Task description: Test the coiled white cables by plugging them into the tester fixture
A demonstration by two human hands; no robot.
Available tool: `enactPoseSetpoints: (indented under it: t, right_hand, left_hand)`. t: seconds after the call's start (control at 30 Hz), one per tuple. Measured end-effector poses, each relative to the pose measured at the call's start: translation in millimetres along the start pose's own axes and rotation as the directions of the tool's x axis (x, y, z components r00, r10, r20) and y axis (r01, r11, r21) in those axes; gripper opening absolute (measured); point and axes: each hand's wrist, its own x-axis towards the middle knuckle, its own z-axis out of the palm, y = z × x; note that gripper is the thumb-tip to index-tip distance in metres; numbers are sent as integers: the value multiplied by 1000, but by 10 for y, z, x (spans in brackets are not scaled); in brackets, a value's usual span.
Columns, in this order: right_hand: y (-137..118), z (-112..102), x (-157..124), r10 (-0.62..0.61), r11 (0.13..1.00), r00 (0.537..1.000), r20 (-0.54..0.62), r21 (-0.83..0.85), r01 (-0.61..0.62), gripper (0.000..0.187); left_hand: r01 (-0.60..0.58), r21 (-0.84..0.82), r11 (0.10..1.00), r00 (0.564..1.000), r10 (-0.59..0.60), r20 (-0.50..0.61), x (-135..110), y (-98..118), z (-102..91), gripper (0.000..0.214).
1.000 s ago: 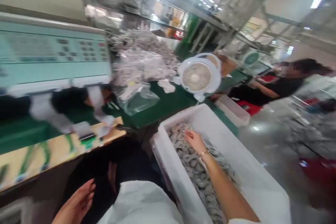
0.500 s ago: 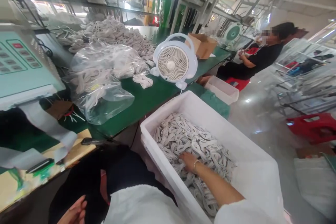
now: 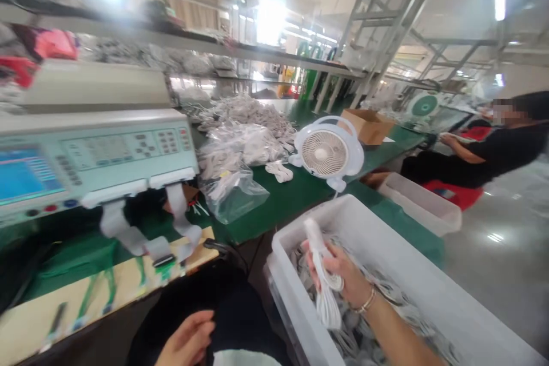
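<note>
My right hand (image 3: 338, 274) grips a looped bundle of white cable (image 3: 328, 300) above the near end of a white plastic bin (image 3: 433, 266). The bundle stands roughly upright, its upper end above my fingers and its loops hanging below. Under it, the bin holds many similar coiled cable bundles (image 3: 403, 303). Over my dark-clothed lap, my left hand (image 3: 189, 338) is loosely bent with nothing visible in it; its lower part is cut off by the frame edge.
On the green table (image 3: 240, 220) sit a white fan (image 3: 323, 151), a clear bag of cables (image 3: 240, 189) and a cardboard box (image 3: 369, 126). To the left, a tester machine (image 3: 115, 151) has ribbon cables running to a wooden board (image 3: 132, 297). A seated person (image 3: 501, 143) works at the right.
My right hand has risen from the pile in the bin with a white cable bundle in it. The view has swung left, bringing more of the tester machine into sight.
</note>
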Motion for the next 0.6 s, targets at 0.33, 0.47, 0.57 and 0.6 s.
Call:
enactPoseSetpoints:
  t: [0.33,0.47,0.57,0.6]
  right_hand:
    - [102,1733,465,467,861,754,462,-42,-507,52]
    - [102,1801,577,373,927,844,385,-117,-356,42]
    - [88,1889,627,136,971,954,268,-225,-75,26]
    - [83,1931,630,66,964,965,253,-267,4,22]
  left_hand:
    - [-752,534,386,580,773,258,-452,684,-232,52]
    - [-525,-47,850,851,523,-45,-337,552,-372,36]
    - [-462,-324,826,882,467,-67,-250,518,-343,33]
    - [-474,-337,813,874,480,-72,-234,517,-324,34]
